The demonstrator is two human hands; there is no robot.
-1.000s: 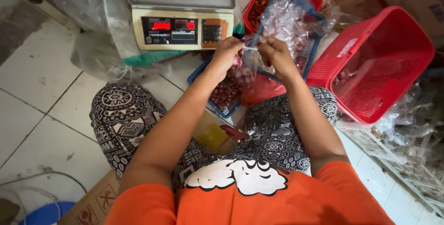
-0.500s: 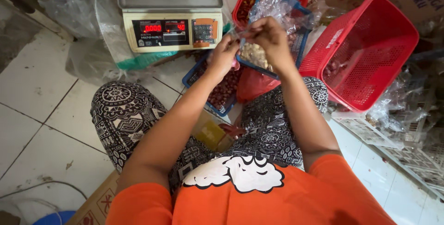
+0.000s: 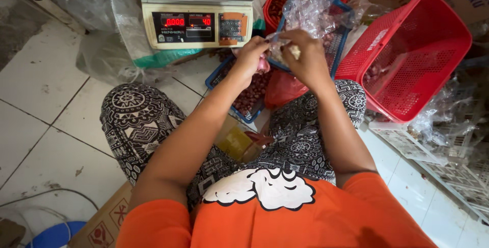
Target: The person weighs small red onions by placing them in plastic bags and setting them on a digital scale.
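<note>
**Inspector:** Status of the hands?

**Assistant:** Both are raised together in front of the scale [image 3: 196, 16]. The left hand [image 3: 252, 54] is closed, pinching the neck of a small clear bag [image 3: 279, 53]. The right hand [image 3: 304, 57] is closed on the same bag from the other side, fingers curled over its top. The bag is held in the air between them, above the blue tray [image 3: 239, 87].

**Inspector:** Contents of the bag?

**Assistant:** Pale and reddish bits show through the plastic; I cannot tell exactly what they are. They look like the dark red, shallot-like bulbs lying in the blue tray below.

**Inspector:** What appears finished?

**Assistant:** The bag looks filled and is off the scale; the pan is bare. A heap of clear bags [image 3: 316, 8] sits in a second blue tray just beyond the hands. Whether those are filled or spare is unclear.

**Inspector:** Outstanding?

**Assistant:** My judgement: the bag in hand is being closed at its neck, not yet set down. Plenty of loose bulbs remain in the tray, and the tilted red basket [image 3: 407, 54] on the right holds only a few pieces. The work seems midway at best.
</note>
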